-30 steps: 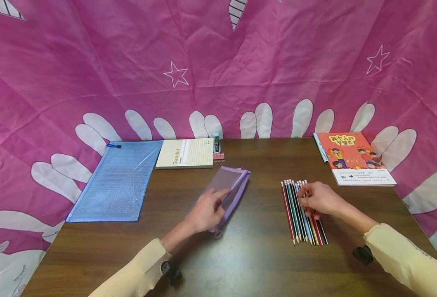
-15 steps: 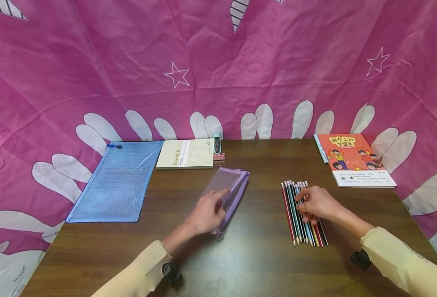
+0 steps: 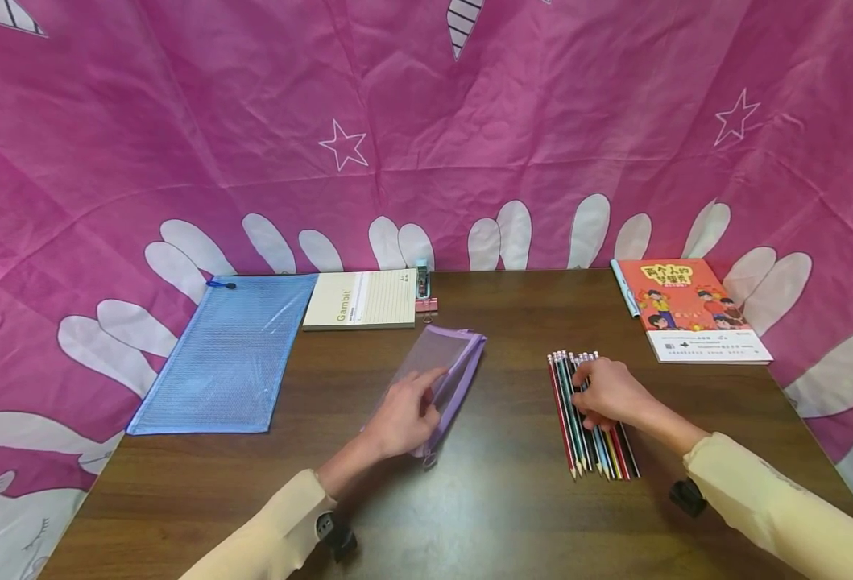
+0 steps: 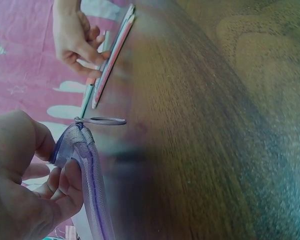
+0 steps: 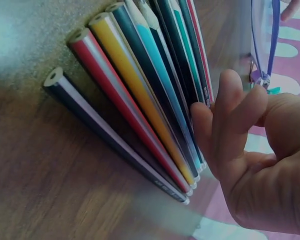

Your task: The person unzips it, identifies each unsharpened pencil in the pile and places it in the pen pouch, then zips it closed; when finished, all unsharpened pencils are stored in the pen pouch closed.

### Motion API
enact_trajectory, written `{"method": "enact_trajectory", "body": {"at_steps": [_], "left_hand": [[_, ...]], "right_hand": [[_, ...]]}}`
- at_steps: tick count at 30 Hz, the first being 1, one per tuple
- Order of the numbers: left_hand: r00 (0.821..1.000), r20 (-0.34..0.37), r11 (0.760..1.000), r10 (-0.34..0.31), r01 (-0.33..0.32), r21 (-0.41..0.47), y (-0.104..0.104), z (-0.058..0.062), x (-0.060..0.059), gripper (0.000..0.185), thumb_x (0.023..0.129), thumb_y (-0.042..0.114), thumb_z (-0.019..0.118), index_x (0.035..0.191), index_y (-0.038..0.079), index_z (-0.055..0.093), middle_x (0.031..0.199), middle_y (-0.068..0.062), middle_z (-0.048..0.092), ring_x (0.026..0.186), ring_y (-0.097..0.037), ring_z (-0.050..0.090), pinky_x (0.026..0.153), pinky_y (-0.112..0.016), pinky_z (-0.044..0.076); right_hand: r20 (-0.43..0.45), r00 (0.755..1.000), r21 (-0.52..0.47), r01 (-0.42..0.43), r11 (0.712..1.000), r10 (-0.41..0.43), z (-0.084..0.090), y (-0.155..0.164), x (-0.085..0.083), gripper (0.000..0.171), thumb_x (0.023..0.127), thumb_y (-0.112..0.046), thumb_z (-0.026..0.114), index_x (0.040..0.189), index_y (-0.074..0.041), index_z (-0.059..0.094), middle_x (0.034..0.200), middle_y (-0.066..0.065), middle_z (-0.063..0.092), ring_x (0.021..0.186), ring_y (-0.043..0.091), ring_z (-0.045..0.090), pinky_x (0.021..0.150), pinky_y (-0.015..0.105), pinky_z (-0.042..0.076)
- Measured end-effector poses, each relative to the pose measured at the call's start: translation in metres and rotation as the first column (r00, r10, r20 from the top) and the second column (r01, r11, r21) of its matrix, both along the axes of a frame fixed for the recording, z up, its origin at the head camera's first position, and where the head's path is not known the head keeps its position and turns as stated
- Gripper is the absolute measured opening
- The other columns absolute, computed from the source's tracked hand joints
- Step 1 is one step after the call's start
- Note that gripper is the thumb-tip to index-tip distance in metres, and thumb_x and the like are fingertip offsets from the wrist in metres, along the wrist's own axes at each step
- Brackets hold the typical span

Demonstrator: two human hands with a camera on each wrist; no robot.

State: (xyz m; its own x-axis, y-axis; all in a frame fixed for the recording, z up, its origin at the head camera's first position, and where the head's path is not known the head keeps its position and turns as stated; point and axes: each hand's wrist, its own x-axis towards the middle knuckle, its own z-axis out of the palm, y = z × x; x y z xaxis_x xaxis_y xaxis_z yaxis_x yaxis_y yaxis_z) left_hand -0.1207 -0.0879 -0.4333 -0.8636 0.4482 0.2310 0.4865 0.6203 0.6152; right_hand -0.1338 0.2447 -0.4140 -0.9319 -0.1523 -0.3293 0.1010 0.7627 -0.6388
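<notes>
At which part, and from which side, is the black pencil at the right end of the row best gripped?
Probably pinch the black pencil across its width near its unsharpened end, coming from above and the right: it lies flat on the table, and there a gap separates it from the red pencil; toward the other end they converge.

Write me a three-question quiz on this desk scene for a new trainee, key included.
1. Multiple choice: in the head view, what lies just left of the notebook?
a) red book
b) blue bag
c) pink clip
2. True or false: in the head view, the right hand hides part of the pencils.
3. Short answer: what does the left hand hold?

Key: 1. b; 2. true; 3. the purple pouch.
</notes>
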Motion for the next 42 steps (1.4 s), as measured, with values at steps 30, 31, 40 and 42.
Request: {"method": "enact_trajectory", "body": {"at_steps": [30, 31, 40, 42], "left_hand": [[1.000, 0.029, 1.000, -0.008, 0.007, 0.016, 0.000, -0.001, 0.001, 0.068, 0.073, -0.004, 0.064, 0.140, 0.001, 0.053, 0.085, 0.001, 0.053, 0.074, -0.013, 0.049, 0.064, -0.029, 0.048], [1.000, 0.029, 1.000, -0.008, 0.007, 0.016, 0.000, -0.001, 0.001, 0.068, 0.073, -0.004, 0.064, 0.140, 0.001, 0.053, 0.085, 0.001, 0.053, 0.074, -0.013, 0.049, 0.063, -0.029, 0.048], [0.999, 0.032, 1.000, -0.005, 0.005, 0.019, 0.001, -0.003, 0.001, 0.068, 0.073, -0.004, 0.064, 0.140, 0.001, 0.053, 0.086, 0.001, 0.053, 0.075, -0.014, 0.050, 0.065, -0.029, 0.048], [0.999, 0.035, 1.000, -0.001, 0.000, 0.021, 0.001, -0.003, 0.001, 0.067, 0.073, -0.004, 0.064, 0.139, 0.001, 0.053, 0.086, 0.001, 0.053, 0.075, -0.014, 0.050, 0.065, -0.029, 0.048]], "right_hand": [[-0.076, 0.995, 0.196, -0.052, 0.979, 0.068, -0.003, -0.020, -0.009, 0.024, 0.082, -0.004, 0.074, 0.088, 0.002, 0.052, 0.056, 0.007, 0.057, 0.040, 0.014, 0.058, 0.039, 0.027, 0.048], [-0.077, 0.995, 0.193, -0.052, 0.980, 0.068, -0.003, -0.019, -0.009, 0.025, 0.082, -0.004, 0.074, 0.090, 0.003, 0.052, 0.057, 0.007, 0.057, 0.041, 0.014, 0.058, 0.039, 0.027, 0.048], [-0.075, 0.996, 0.094, -0.040, 0.995, 0.048, 0.000, -0.011, -0.005, 0.044, 0.080, -0.005, 0.074, 0.115, 0.007, 0.052, 0.066, 0.009, 0.056, 0.046, 0.016, 0.057, 0.042, 0.030, 0.049], [-0.085, 0.995, 0.081, -0.036, 0.996, 0.043, 0.001, -0.009, -0.006, 0.048, 0.078, -0.005, 0.073, 0.119, 0.008, 0.051, 0.060, 0.008, 0.056, 0.044, 0.016, 0.057, 0.041, 0.030, 0.047]]}}
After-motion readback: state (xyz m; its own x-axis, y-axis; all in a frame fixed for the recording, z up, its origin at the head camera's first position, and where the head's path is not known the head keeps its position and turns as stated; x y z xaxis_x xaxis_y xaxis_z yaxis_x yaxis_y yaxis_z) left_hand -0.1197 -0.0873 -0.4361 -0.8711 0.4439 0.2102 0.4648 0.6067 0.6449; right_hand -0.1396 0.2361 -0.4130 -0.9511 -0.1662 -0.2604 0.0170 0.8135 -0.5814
